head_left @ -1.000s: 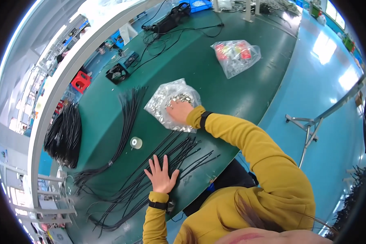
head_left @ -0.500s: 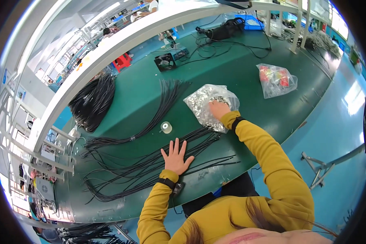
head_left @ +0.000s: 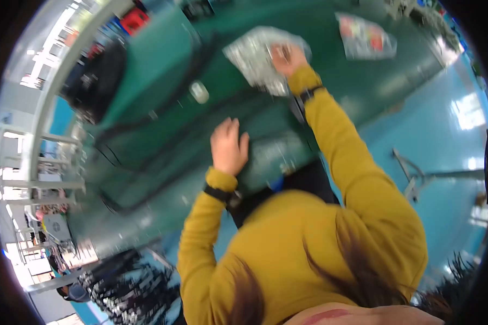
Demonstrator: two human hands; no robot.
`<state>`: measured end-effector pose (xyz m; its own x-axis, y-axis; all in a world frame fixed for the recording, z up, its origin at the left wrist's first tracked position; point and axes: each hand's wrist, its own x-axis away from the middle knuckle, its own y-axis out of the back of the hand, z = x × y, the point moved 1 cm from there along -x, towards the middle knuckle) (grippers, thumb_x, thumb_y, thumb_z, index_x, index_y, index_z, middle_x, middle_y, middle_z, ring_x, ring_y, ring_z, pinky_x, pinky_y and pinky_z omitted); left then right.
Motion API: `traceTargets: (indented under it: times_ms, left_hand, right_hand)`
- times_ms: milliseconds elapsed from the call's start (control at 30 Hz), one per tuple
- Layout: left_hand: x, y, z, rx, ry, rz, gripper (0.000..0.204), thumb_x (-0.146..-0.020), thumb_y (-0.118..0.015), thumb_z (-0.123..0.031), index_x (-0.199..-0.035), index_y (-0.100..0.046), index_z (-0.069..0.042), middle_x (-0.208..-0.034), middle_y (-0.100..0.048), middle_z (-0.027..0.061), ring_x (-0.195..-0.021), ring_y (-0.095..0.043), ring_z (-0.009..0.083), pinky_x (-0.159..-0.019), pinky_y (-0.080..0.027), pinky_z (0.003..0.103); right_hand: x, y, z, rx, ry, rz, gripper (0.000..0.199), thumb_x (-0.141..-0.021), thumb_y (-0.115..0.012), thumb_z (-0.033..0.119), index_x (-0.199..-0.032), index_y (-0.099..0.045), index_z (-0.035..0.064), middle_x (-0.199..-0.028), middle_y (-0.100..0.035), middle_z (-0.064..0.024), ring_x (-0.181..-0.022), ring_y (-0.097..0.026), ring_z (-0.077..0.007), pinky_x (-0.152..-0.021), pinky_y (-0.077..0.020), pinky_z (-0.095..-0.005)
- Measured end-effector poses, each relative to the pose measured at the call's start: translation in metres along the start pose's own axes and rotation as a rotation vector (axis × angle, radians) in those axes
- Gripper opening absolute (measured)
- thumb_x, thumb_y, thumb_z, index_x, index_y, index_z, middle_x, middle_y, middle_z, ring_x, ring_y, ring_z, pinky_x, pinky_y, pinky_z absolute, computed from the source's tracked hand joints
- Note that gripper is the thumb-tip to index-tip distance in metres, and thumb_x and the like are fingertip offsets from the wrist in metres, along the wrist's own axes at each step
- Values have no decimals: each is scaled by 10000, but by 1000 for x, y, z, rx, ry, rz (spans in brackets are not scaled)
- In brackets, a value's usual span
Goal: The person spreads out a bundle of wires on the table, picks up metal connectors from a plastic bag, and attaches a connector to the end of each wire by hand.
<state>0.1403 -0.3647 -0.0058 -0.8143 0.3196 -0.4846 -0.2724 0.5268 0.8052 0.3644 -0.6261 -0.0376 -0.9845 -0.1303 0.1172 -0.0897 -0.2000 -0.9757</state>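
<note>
My right hand (head_left: 288, 59) is at a clear plastic bag (head_left: 249, 51) of small shiny silver pieces. Its fingers curl down over the contents, and whatever they grip is blurred. Over the near part of the green table, my left hand (head_left: 229, 149) lies across black cables (head_left: 168, 138), thumb apart and fingers stretched. Whether it presses on the cables is smeared by motion. A small whitish round roll (head_left: 199, 92) stands between the bag and the cables. Another bundle of black cables (head_left: 192, 67) curves away behind it.
A clear bag with red pieces (head_left: 368, 38) lies at the far right of the green table (head_left: 358, 92). A thick heap of black cables (head_left: 95, 81) sits at the left by a white frame (head_left: 54, 86). More black cables (head_left: 130, 284) hang below left. A metal stand leg (head_left: 409, 173) is on the blue floor.
The view has tilted downward, so the table sits higher and is blurred. My left hand's fingers have drawn closer together. My right hand stays at the bag of silver pieces.
</note>
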Motion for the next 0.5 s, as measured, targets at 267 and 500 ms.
traceTargets:
  times_ms: [267, 500]
  left_hand:
    - [23, -23, -51, -35, -134, 16, 255, -773, -631, -119, -1020, -616, -58, -1005, -581, 126, -946, -552, 298, -775, -450, 391]
    - [3, -50, -52, -203, -183, 63, 86, -725, -553, -125, -807, -571, -108, -790, -492, 55, -793, -522, 251, -655, -443, 370]
  right_hand:
    - [10, 13, -1, 76, -389, 50, 203, -914, -521, 159, -769, -508, 17, -591, -406, -17, -439, -314, -70, -365, -251, -182]
    - [115, -7, 28, 87, -400, -104, 217, -915, -518, 150, -731, -507, 36, -556, -413, -1, -448, -362, -75, -362, -251, -206]
